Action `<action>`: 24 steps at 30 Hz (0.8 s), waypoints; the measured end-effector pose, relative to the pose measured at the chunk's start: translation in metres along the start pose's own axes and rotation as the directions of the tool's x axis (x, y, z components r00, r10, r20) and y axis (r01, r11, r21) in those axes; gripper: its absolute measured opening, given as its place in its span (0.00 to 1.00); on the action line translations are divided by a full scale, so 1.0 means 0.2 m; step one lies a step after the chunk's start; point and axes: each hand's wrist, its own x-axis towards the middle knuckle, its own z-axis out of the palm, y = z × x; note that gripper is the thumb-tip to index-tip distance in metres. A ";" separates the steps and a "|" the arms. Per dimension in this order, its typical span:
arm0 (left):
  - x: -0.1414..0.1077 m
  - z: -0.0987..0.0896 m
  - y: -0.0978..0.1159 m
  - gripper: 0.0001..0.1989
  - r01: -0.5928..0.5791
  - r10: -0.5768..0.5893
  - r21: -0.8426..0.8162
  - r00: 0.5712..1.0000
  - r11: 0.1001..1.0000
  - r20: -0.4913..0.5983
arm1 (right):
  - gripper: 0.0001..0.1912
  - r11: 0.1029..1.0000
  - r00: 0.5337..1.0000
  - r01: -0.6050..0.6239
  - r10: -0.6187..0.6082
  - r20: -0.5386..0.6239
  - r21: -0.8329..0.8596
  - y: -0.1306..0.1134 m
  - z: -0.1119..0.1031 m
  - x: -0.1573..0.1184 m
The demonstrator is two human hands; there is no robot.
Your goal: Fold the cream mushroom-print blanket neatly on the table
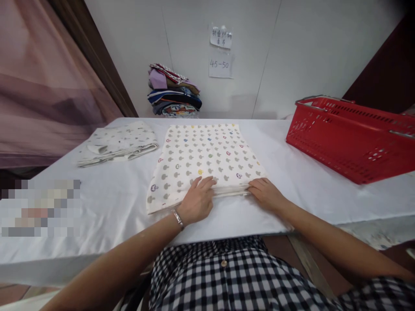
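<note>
A folded white cloth (pixel 207 151), printed with grey and coloured mushroom shapes, lies flat in front of me. Its layered edge faces my body. My left hand (pixel 198 201) rests at this near edge, fingers stretched out over the top layer; a bracelet (pixel 178 219) is on that wrist. At the near right corner, my right hand (pixel 265 193) has its fingers bent together on the edge, with its thumb hidden. To the left of this cloth lies another folded white cloth (pixel 121 142) with small dark prints.
A red plastic basket (pixel 343 142) stands at the right on the white-covered table (pixel 129 207). Behind the table's far edge rises a stack of folded fabrics (pixel 175 95) against the wall. Two paper notes (pixel 221 65) hang there. A blurred-out patch (pixel 40 209) covers something at left.
</note>
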 end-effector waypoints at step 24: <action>-0.14 -0.02 -0.03 0.12 -0.092 0.100 -0.151 0.994 0.984 0.048 | 0.14 0.928 0.985 -0.098 0.038 0.170 0.360 -0.03 -0.09 -0.07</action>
